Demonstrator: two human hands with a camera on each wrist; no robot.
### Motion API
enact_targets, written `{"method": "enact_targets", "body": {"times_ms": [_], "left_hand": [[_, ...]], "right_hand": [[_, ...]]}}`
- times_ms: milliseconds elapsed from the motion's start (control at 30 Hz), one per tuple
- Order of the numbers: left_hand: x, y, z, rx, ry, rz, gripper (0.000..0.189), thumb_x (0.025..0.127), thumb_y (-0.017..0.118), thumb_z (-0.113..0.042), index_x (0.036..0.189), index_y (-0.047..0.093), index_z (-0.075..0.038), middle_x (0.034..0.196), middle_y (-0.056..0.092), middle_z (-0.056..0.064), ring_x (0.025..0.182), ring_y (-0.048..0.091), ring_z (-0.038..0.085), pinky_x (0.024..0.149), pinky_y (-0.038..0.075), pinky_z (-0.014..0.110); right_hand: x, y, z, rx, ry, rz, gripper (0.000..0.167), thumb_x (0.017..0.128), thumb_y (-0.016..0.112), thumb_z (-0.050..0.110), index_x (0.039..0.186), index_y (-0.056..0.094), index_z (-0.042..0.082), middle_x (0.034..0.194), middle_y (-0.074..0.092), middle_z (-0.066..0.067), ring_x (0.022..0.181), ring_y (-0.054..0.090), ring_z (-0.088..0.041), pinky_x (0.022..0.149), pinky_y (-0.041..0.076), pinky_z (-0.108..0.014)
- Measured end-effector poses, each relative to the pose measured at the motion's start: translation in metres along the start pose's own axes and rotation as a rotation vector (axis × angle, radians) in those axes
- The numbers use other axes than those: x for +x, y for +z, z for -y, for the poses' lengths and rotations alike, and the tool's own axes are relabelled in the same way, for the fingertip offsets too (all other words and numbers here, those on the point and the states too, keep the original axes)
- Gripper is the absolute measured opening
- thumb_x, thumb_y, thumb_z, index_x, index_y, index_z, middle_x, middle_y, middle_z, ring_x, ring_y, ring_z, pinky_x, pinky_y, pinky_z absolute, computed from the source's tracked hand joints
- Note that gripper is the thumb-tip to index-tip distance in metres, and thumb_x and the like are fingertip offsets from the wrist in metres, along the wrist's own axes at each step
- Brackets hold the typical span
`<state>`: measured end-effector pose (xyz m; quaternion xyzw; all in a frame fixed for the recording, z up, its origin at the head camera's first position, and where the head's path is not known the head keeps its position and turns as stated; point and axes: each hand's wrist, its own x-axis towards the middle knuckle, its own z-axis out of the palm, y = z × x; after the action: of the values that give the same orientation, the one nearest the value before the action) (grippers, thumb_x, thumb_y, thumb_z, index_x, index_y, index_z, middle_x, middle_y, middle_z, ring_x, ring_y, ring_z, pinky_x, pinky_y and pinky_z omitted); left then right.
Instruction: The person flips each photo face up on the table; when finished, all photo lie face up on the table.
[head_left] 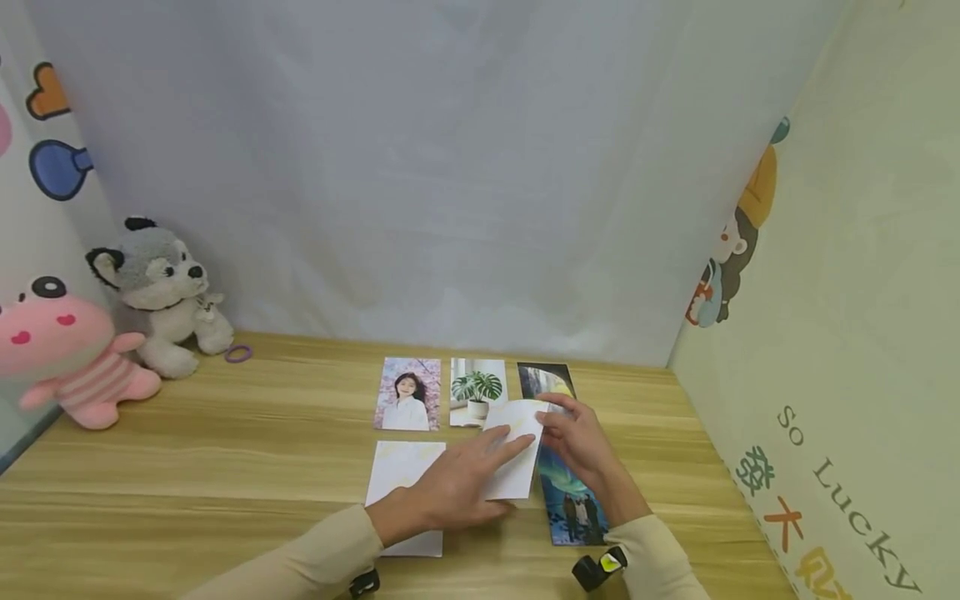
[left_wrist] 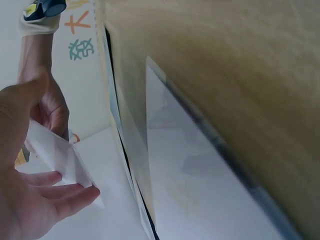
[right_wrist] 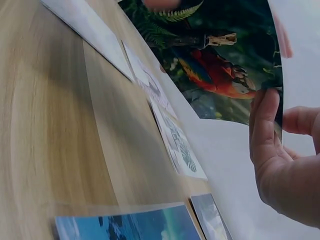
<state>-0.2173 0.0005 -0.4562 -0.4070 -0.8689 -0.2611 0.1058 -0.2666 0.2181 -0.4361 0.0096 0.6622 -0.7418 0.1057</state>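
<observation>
Between both hands, raised off the table, is a photo print (head_left: 517,467) with its white back up. Its underside, seen in the right wrist view, shows a red parrot (right_wrist: 215,75) among green ferns. My left hand (head_left: 465,479) pinches the print from the left, fingers spread across the white back. At its upper right corner, my right hand (head_left: 581,442) pinches the edge between thumb and fingers. Under the left forearm lies a white face-down stack of prints (head_left: 405,467), partly hidden. An aurora photo (head_left: 573,508) lies below the right hand, partly covered.
Along the back lie a portrait photo (head_left: 408,396), a potted-plant photo (head_left: 476,387) and a dark photo (head_left: 546,379) partly hidden by the right hand. A grey plush dog (head_left: 168,292), a pink plush toy (head_left: 82,358) and a purple ring (head_left: 238,354) stand at the left.
</observation>
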Motion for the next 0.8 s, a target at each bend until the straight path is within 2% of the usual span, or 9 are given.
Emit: {"method": "enact_targets", "body": {"times_ms": [100, 200, 267, 367, 500, 533, 600, 700, 800], "left_hand": [[0.003, 0.003, -0.001, 0.007, 0.021, -0.073, 0.082, 0.081, 0.080, -0.017, 0.152, 0.040, -0.021, 0.143, 0.054, 0.017, 0.116, 0.064, 0.032, 0.088, 0.057, 0.043], [0.005, 0.004, 0.000, -0.100, 0.034, -0.134, 0.079, 0.080, 0.071, 0.006, 0.151, 0.043, -0.016, 0.140, 0.058, 0.015, 0.117, 0.065, 0.031, 0.090, 0.057, 0.041], [0.006, 0.004, 0.002, -0.196, 0.023, -0.168, 0.076, 0.082, 0.065, 0.014, 0.150, 0.044, -0.014, 0.140, 0.059, 0.014, 0.119, 0.064, 0.031, 0.091, 0.057, 0.040], [0.005, 0.004, 0.006, -0.339, -0.021, -0.199, 0.071, 0.086, 0.061, 0.016, 0.149, 0.044, -0.012, 0.140, 0.060, 0.015, 0.122, 0.063, 0.030, 0.091, 0.056, 0.039], [0.004, 0.005, 0.010, -0.465, -0.083, -0.220, 0.066, 0.089, 0.057, 0.013, 0.149, 0.043, -0.013, 0.139, 0.059, 0.018, 0.111, 0.064, 0.026, 0.080, 0.051, 0.032], [0.004, 0.005, 0.010, -0.493, -0.099, -0.221, 0.066, 0.090, 0.056, 0.012, 0.149, 0.043, -0.014, 0.139, 0.058, 0.019, 0.104, 0.064, 0.022, 0.076, 0.049, 0.030], [0.004, 0.005, 0.011, -0.543, -0.125, -0.219, 0.065, 0.091, 0.054, 0.011, 0.149, 0.042, -0.014, 0.137, 0.058, 0.020, 0.077, 0.061, 0.013, 0.064, 0.043, 0.026], [0.004, 0.007, 0.012, -0.595, -0.174, -0.226, 0.065, 0.091, 0.053, 0.012, 0.149, 0.043, -0.015, 0.139, 0.057, 0.022, 0.051, 0.041, 0.007, 0.052, 0.036, 0.022], [0.004, 0.008, 0.014, -0.621, -0.226, -0.259, 0.066, 0.090, 0.054, 0.013, 0.148, 0.044, -0.016, 0.144, 0.053, 0.022, 0.060, 0.051, 0.008, 0.056, 0.040, 0.022]], "right_hand": [[0.000, 0.005, 0.001, 0.044, -0.017, -0.020, 0.036, 0.098, 0.053, 0.003, 0.132, 0.045, -0.003, 0.095, 0.066, -0.003, 0.079, 0.069, -0.012, 0.072, 0.057, -0.025], [0.001, 0.012, 0.001, 0.052, -0.053, -0.063, 0.025, 0.100, 0.056, 0.010, 0.123, 0.049, 0.002, 0.083, 0.065, -0.002, 0.072, 0.068, -0.012, 0.070, 0.057, -0.026], [0.002, 0.017, 0.001, 0.026, -0.078, -0.102, 0.023, 0.100, 0.059, 0.015, 0.117, 0.050, 0.003, 0.075, 0.065, -0.001, 0.067, 0.067, -0.012, 0.068, 0.058, -0.027], [0.002, 0.025, 0.001, -0.044, -0.115, -0.161, 0.026, 0.098, 0.064, 0.019, 0.112, 0.051, 0.002, 0.067, 0.066, 0.000, 0.060, 0.068, -0.013, 0.063, 0.059, -0.029], [0.003, 0.033, 0.003, -0.127, -0.140, -0.222, 0.032, 0.096, 0.068, 0.023, 0.111, 0.052, 0.000, 0.064, 0.066, -0.002, 0.055, 0.067, -0.014, 0.056, 0.058, -0.029], [0.003, 0.035, 0.003, -0.140, -0.139, -0.233, 0.034, 0.096, 0.068, 0.025, 0.111, 0.052, 0.000, 0.064, 0.066, -0.002, 0.053, 0.066, -0.013, 0.055, 0.057, -0.028], [0.003, 0.037, 0.004, -0.162, -0.130, -0.249, 0.036, 0.095, 0.069, 0.027, 0.112, 0.052, 0.000, 0.064, 0.066, -0.003, 0.052, 0.065, -0.013, 0.054, 0.057, -0.028], [0.004, 0.038, 0.004, -0.176, -0.114, -0.265, 0.040, 0.096, 0.067, 0.031, 0.114, 0.054, -0.002, 0.065, 0.066, -0.003, 0.051, 0.065, -0.012, 0.053, 0.056, -0.026], [0.005, 0.036, 0.004, -0.227, -0.109, -0.278, 0.044, 0.098, 0.064, 0.035, 0.116, 0.060, -0.004, 0.068, 0.066, -0.002, 0.055, 0.063, -0.011, 0.053, 0.053, -0.025]]}}
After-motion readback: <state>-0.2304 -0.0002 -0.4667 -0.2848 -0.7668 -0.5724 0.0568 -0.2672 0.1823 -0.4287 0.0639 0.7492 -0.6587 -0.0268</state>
